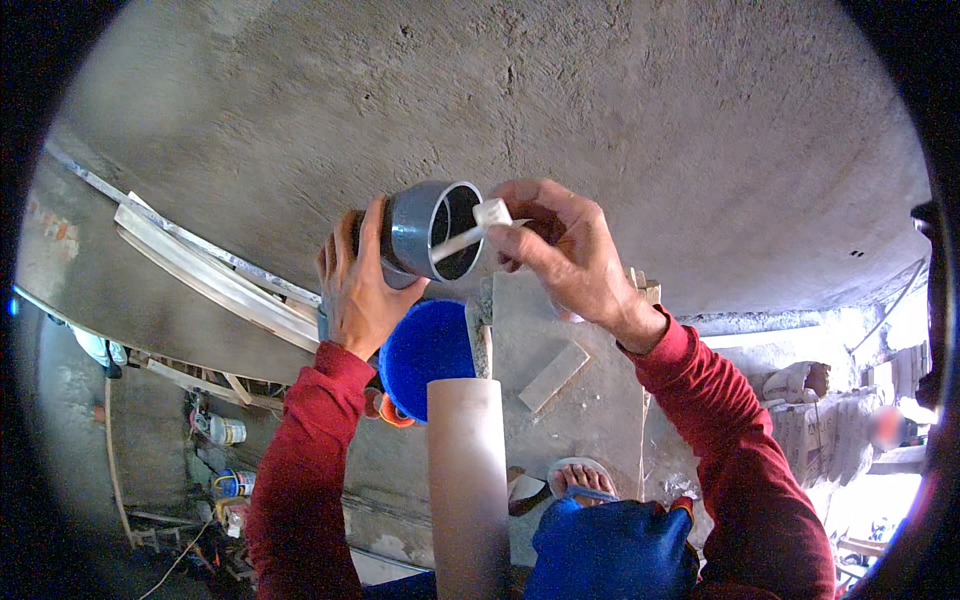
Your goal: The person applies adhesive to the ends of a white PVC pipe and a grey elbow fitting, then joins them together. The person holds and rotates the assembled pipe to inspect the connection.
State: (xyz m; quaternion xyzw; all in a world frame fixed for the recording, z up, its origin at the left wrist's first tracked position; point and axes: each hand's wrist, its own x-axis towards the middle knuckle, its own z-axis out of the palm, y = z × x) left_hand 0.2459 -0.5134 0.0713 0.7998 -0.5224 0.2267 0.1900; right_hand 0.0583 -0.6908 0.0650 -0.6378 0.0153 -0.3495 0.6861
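Left hand point(366, 292) gripped the grey fitting point(410, 226); right hand point(572, 245) pinched a probable applicator point(490, 214) reaching inside it; even strokes suited best.

A short board point(555, 377), white bucket point(226, 430) leftward, pale stacked sacks point(822, 440) rightward.

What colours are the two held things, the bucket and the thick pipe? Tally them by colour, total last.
Grey: 1 (pipe fitting, left hand)
White: 1 (stick, right hand)
Blue: 1 (bucket)
Beige: 1 (thick pipe)
Total: 4
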